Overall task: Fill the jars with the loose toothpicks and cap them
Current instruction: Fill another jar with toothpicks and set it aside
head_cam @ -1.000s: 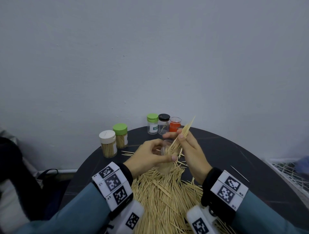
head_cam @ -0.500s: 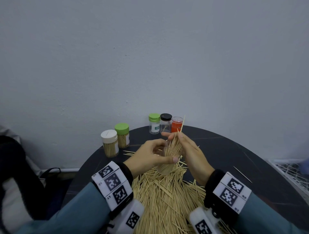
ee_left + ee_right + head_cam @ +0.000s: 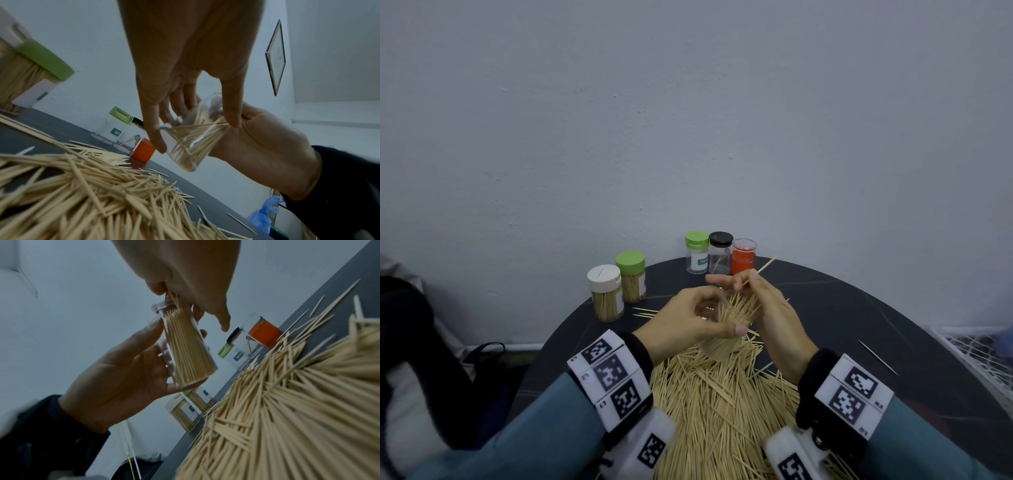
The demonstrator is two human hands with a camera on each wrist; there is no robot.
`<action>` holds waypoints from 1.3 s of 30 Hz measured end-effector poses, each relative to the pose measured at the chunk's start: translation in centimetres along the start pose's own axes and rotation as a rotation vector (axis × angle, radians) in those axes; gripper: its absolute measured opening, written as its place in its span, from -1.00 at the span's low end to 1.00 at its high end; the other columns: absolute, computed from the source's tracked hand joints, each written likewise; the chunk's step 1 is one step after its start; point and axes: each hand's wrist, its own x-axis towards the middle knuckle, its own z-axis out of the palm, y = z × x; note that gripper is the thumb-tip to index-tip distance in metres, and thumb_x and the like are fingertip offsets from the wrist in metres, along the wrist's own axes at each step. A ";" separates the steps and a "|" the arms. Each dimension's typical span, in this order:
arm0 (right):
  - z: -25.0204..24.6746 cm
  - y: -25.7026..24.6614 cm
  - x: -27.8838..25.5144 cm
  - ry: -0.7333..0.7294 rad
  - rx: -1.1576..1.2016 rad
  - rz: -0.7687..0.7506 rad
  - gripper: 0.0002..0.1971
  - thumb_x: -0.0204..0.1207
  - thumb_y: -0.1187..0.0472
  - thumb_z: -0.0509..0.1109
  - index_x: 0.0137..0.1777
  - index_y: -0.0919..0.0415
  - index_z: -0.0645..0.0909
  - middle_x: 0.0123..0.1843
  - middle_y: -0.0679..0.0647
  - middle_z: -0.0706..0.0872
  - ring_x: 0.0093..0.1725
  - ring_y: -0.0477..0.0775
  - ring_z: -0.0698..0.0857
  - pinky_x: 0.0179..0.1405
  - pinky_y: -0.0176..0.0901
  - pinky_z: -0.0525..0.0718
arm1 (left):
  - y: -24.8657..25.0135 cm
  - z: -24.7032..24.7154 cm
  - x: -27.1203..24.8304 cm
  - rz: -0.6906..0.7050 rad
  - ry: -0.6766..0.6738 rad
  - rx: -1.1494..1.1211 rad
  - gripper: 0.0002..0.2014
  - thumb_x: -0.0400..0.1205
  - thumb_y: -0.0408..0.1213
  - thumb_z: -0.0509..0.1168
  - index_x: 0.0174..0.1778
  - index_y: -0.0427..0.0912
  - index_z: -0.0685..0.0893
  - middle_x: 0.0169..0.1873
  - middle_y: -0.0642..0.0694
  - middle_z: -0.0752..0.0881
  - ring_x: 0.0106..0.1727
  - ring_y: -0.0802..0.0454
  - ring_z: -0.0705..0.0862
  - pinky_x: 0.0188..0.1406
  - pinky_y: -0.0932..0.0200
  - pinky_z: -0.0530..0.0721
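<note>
Because the clear jar [image 3: 717, 329] is being loaded by hand, I have it lifted off the counter [image 3: 859, 315] at frame centre in the head view, tipped so its mouth faces my right hand [image 3: 767, 308]. My left hand [image 3: 688, 322] wraps it, thumb across the near side. The right hand's fingers bunch toothpicks at the mouth, and one toothpick [image 3: 762, 270] sticks up toward the upper right. Below, the loose pile [image 3: 722, 404] fills the lower centre, close under the jar so spills fall back onto it, I judge. Two filled, capped jars [image 3: 616, 284] stand at centre left; three small jars [image 3: 720, 253] sit behind.

From the left wrist view, the jar sits right of centre, my left fingers [image 3: 156, 134] and thumb curled round its wall. Toothpicks fan out of its mouth against the right hand's palm.

From the right wrist view, the jar is left of centre, nearly full, cradled in the left palm. My right fingers [image 3: 222, 318] pinch a small bundle at its rim, index extended.
</note>
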 end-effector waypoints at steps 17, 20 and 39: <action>-0.3 -1.4 0.2 -0.018 -0.089 0.029 -0.74 0.63 0.40 0.03 -0.16 0.26 0.52 0.22 0.02 0.71 0.30 0.01 0.62 0.25 -0.21 0.54 | -0.1 -0.5 0.2 0.011 0.068 -0.037 -0.56 0.37 -0.21 0.55 0.16 -0.19 0.69 -0.04 0.00 0.77 -0.02 0.17 0.69 -0.07 0.32 0.60; -0.4 -1.3 0.2 -0.002 -0.143 0.066 -0.68 0.68 0.22 0.04 -0.23 0.19 0.55 0.21 -0.15 0.68 0.34 -0.14 0.53 0.35 -0.16 0.34 | -0.5 -0.9 0.5 -0.004 0.130 -0.062 -0.43 0.20 -0.04 0.54 0.12 -0.14 0.69 0.03 -0.07 0.77 0.09 0.03 0.70 0.14 0.12 0.64; -1.4 -1.4 0.3 0.091 -0.395 -0.056 -0.97 0.44 0.28 0.49 -0.17 0.16 0.70 -0.27 0.06 0.73 -0.34 -0.15 0.67 -0.37 -0.47 0.60 | -0.7 -1.7 0.4 0.175 0.348 0.181 -0.48 0.18 -0.31 0.67 0.04 0.08 0.73 -0.03 0.18 0.76 0.10 0.24 0.66 0.11 0.23 0.59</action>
